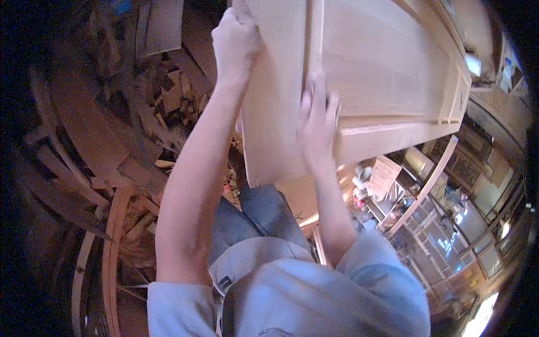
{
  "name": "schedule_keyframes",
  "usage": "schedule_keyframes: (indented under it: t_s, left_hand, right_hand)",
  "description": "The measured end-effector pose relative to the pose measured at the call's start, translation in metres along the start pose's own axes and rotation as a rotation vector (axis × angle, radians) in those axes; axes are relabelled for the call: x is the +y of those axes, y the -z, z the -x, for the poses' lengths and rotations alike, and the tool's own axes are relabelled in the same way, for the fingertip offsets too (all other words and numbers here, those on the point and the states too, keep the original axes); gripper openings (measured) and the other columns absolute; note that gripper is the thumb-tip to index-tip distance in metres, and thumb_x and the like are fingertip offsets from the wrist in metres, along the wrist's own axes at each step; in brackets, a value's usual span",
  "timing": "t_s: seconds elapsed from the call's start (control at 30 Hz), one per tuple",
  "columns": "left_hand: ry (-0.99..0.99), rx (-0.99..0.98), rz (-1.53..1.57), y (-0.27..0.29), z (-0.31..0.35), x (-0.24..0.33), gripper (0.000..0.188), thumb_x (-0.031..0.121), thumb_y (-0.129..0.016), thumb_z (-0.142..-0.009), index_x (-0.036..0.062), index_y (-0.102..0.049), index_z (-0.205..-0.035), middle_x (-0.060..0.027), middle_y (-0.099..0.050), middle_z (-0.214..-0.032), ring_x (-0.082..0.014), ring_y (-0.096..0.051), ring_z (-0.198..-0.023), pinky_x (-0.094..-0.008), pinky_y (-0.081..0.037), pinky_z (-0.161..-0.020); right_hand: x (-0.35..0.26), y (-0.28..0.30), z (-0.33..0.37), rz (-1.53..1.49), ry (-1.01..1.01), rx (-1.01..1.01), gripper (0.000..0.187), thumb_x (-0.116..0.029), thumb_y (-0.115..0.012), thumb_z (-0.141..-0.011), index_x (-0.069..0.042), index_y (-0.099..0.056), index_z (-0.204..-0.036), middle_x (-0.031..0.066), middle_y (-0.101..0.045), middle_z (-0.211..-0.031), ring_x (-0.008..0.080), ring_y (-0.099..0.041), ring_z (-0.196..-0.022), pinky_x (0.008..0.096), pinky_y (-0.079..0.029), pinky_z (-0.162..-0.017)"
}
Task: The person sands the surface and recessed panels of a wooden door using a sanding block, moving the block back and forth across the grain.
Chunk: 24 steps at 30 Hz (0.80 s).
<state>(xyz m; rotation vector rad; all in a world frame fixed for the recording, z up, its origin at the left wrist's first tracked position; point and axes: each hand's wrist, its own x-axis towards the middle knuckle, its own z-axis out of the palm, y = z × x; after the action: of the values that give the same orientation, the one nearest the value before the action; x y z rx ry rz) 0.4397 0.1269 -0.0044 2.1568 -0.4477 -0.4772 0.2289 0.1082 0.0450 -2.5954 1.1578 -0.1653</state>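
A large pale wooden panelled door (376, 62) with raised mouldings is tilted up in front of me. My left hand (237, 42) is closed on the door's left edge, near the top of the view. My right hand (319, 121) is against the door's face, at the groove between the flat outer frame and the inset panel. Its fingers are bent and pressed together, slightly blurred. A thin dark edge shows beside them, but what they hold is too unclear to name.
Wood offcuts (171, 95) lie heaped on the left, near long boards (115, 247). To the right stand a white bucket (363, 174), a small wooden panel (384, 177), a curved-looking wooden strip (425, 188) and several framed panes (438, 241).
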Motion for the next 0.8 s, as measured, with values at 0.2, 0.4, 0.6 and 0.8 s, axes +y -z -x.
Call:
schedule_keyframes:
  t_s: [0.2,0.4,0.6,0.8]
  left_hand:
    - [0.17,0.024,0.166,0.009,-0.001,0.022,0.06,0.042,-0.022,-0.106,-0.0037,-0.061,-0.102,-0.0316,-0.064,-0.103,-0.0508,-0.06,-0.101,-0.0552,-0.047,-0.087]
    - [0.19,0.074,0.253,0.001,-0.001,0.018,0.06,0.044,-0.028,-0.106,-0.0046,-0.063,-0.103,-0.0338,-0.064,-0.099,-0.0497,-0.062,-0.099,-0.0558,-0.047,-0.084]
    - [0.244,0.069,0.266,-0.004,-0.002,0.016,0.062,0.047,-0.031,-0.105,-0.0042,-0.064,-0.096,-0.0342,-0.064,-0.094,-0.0512,-0.062,-0.096,-0.0581,-0.048,-0.082]
    - [0.212,0.074,0.226,-0.006,-0.001,0.002,0.063,0.05,-0.032,-0.104,-0.0037,-0.065,-0.097,-0.0346,-0.065,-0.095,-0.0516,-0.062,-0.096,-0.0576,-0.049,-0.084]
  right_hand:
    - [-0.009,-0.006,-0.068,0.011,0.059,0.149,0.054,-0.013,-0.054,-0.096,-0.011,-0.041,-0.149,0.0208,-0.06,-0.106,0.0389,-0.051,-0.09,0.0495,-0.043,-0.089]
    - [-0.02,-0.024,-0.263,0.035,0.107,0.216,0.053,-0.029,-0.044,-0.099,-0.018,-0.034,-0.15,0.0295,-0.058,-0.122,0.0489,-0.054,-0.111,0.0572,-0.042,-0.096]
    - [0.005,-0.013,-0.139,-0.109,0.115,0.049,0.049,-0.029,-0.042,-0.102,-0.003,-0.046,-0.143,0.0231,-0.057,-0.128,0.0408,-0.05,-0.121,0.0517,-0.041,-0.095]
    - [-0.021,0.008,0.024,0.002,-0.063,-0.064,0.05,-0.019,-0.043,-0.101,-0.002,-0.037,-0.148,0.0189,-0.059,-0.121,0.037,-0.048,-0.1,0.0494,-0.036,-0.099]
